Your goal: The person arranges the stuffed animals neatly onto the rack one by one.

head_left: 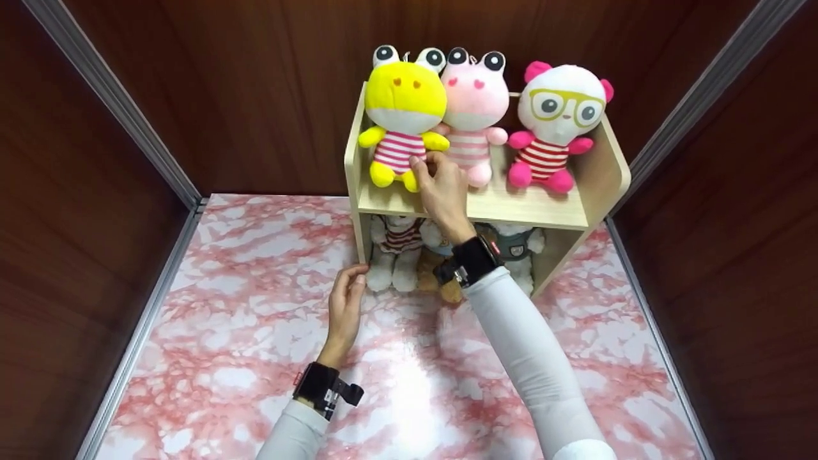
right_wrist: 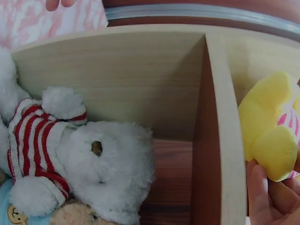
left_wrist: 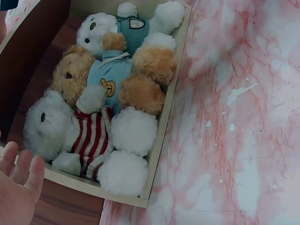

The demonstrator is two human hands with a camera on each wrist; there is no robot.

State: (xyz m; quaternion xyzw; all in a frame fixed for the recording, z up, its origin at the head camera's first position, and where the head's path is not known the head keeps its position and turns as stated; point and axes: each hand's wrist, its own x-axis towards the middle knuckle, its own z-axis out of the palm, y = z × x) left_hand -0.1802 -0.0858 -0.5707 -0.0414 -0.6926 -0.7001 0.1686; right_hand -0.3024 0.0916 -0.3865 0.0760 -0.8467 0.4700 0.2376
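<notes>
A yellow frog plush [head_left: 406,96] in a pink-striped shirt sits at the left end of the top shelf board. My right hand [head_left: 445,193] grips its lower body between thumb and fingers; the right wrist view has the fingers [right_wrist: 259,190] beside the plush's yellow foot. Just right of it, a pink frog plush [head_left: 476,99] is partly covered by the yellow one. Farther right sits a panda plush [head_left: 562,96] with yellow glasses and pink limbs. With loosely bent fingers, my left hand [head_left: 346,310] is at the lower left side panel of the wooden shelf [head_left: 524,211].
In the lower compartment sit a white bear in a red-striped sweater [left_wrist: 91,140], a brown bear in a blue hoodie [left_wrist: 112,77] and a white bear in a green top [left_wrist: 133,35]. Red-and-white marbled flooring [head_left: 255,332] spreads in front. Dark wood-look walls [head_left: 255,96] stand around.
</notes>
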